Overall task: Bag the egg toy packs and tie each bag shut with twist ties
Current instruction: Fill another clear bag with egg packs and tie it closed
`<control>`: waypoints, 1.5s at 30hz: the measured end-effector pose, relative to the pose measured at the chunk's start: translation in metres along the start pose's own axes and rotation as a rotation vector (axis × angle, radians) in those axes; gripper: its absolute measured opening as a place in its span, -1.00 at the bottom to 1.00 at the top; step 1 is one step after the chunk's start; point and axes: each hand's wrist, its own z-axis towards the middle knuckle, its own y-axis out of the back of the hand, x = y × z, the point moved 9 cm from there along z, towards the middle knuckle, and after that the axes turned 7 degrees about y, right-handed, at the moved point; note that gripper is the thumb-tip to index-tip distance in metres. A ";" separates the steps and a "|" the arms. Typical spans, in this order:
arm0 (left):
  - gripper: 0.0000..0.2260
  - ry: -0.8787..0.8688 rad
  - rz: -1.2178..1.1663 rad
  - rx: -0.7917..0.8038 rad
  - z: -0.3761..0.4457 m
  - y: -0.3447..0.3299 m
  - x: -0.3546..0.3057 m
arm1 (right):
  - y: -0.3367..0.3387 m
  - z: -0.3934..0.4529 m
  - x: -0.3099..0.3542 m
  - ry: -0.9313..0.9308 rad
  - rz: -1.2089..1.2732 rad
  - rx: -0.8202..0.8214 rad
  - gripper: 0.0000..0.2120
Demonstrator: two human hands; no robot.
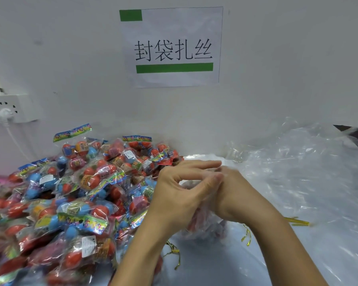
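Right of the pack heap (pixel 70 203), a filled bag's (pixel 205 221) neck is pinched in both hands' (pixel 194 195) grip, seemingly for tying.

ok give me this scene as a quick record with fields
left hand: thumb and forefinger pinch the bag neck
right hand: grips the bag neck
bag: clear, red packs inside, under both hands
pile of packs: unbagged, left of the hands
twist ties: gold, loose on the table
clear bags: heaped at right
sign: on the wall
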 end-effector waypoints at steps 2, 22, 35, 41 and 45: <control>-0.94 0.002 0.033 -0.004 0.000 0.000 0.002 | -0.005 0.002 -0.001 -0.029 -0.042 0.003 -0.75; -0.91 0.114 -0.209 -0.638 -0.007 0.077 0.039 | 0.076 -0.024 -0.015 0.200 0.927 -0.660 -0.74; -0.84 0.022 -0.124 -0.544 -0.003 0.066 0.018 | 0.074 -0.028 -0.046 -0.083 0.445 -0.826 -0.87; -0.85 0.135 -0.083 -0.447 0.000 0.064 0.035 | 0.057 -0.025 -0.058 -0.196 0.541 -0.744 -0.87; -0.77 0.219 -0.395 -0.219 0.006 0.062 0.047 | 0.062 -0.032 -0.065 -0.217 0.708 -0.849 -0.93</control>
